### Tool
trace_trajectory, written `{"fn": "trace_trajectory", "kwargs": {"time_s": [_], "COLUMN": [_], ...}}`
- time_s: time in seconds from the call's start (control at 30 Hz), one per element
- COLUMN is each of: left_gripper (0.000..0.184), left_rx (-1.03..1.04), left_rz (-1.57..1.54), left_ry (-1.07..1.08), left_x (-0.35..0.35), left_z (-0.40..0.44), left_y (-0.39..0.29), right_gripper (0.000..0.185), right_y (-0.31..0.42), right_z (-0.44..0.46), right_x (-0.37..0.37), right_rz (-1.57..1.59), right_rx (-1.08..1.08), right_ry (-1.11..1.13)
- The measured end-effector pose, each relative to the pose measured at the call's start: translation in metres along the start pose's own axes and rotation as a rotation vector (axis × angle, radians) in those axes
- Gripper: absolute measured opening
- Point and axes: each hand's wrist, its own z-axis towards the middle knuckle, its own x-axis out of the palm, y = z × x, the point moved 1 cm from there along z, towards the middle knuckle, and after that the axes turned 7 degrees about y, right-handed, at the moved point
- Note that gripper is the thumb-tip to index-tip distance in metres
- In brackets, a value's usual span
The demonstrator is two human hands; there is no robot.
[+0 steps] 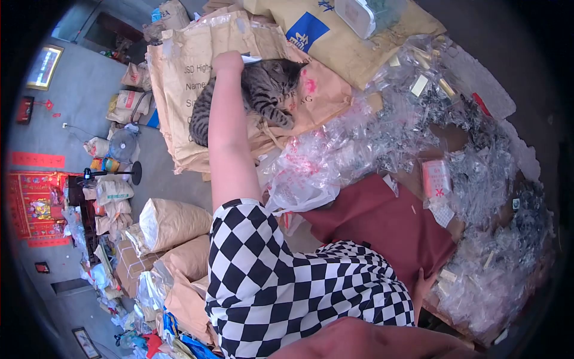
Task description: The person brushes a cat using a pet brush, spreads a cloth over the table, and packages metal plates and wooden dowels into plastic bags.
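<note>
My left hand (228,63) is stretched far forward over a grey tabby cat (269,84), its fingers curled closed. A small white and blue item (251,59) shows beside the fingers; whether they grip it I cannot make out. The cat lies on a flattened brown paper sack (179,107) with printed lettering, partly hidden behind my forearm. My right hand (424,285) rests low at the edge of a maroon cloth (376,221) over my lap. Its visible fingers are apart and hold nothing; the rest is hidden.
Piles of clear plastic packets (382,137) spread ahead and to the right, with a red and white pack (436,178) among them. A clear plastic container (357,17) sits on another sack (406,24). Stuffed paper sacks (179,224) and a fan (124,143) stand left.
</note>
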Motion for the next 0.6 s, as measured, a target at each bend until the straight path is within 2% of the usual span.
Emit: {"fn": "trace_trajectory", "kwargs": {"time_s": [0.03,0.2,0.37,0.6], "left_gripper": [0.029,0.030,0.030,0.032], "left_rx": [-0.064,-0.108,-0.150,-0.211], "left_rz": [0.028,0.007,0.009,-0.077], "left_ry": [-0.003,0.040,0.020,-0.035], "left_x": [-0.003,0.009,0.019,0.032], "left_z": [-0.004,-0.001,-0.009,-0.037], "left_y": [0.005,0.043,0.064,0.095], "right_gripper": [0.075,0.074,0.074,0.069], "right_y": [-0.001,-0.004,-0.006,-0.004], "right_z": [0.000,0.002,0.005,0.005], "right_x": [0.001,0.001,-0.002,-0.002], "right_rz": [-0.005,0.025,0.018,0.019], "right_rx": [-0.024,-0.089,-0.020,-0.072], "right_ry": [-0.017,-0.022,0.031,0.018]}}
